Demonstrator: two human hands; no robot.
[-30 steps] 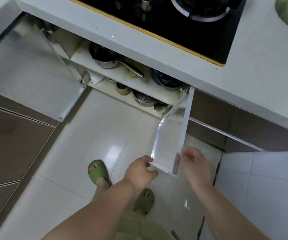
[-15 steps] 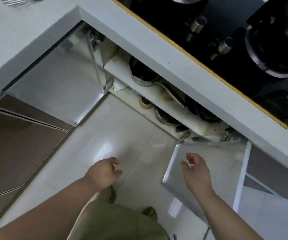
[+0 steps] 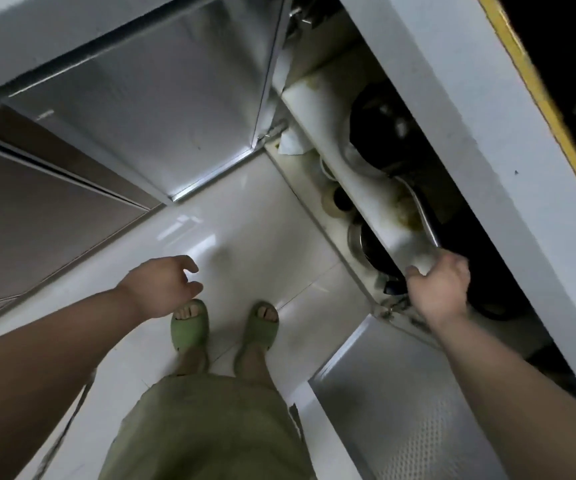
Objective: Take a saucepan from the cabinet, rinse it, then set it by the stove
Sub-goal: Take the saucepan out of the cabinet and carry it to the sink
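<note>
Reaching into the open cabinet, the right hand (image 3: 440, 292) arrives at the tip of the saucepan (image 3: 380, 133) handle on the upper shelf (image 3: 376, 202); whether its fingers have closed is unclear. The left hand (image 3: 162, 285) hangs loosely open, empty. Lifting by the handle tip risks tipping the pan against the counter (image 3: 470, 150) edge.
</note>
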